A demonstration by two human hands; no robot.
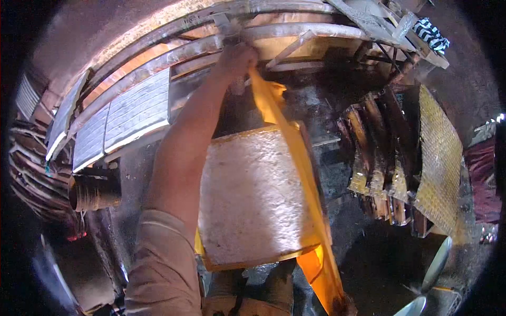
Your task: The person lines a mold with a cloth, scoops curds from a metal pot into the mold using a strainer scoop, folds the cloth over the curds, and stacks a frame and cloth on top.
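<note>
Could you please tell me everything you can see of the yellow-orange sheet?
The yellow-orange sheet looks thin and flexible, perhaps cloth or plastic. It is drawn into a long, narrow band, with looser folds near its upper and lower ends. The left hand grips its top; it slants down across the right side of the pale slab, though contact there is unclear. Its lower end meets a dark, indistinct shape at the picture's bottom edge.

Dim light in this room, but a bright streak glows up top, beyond long rails! Grey panels slope on the left, dark-sided boards crowd the right, and dark floor shows between.
</note>
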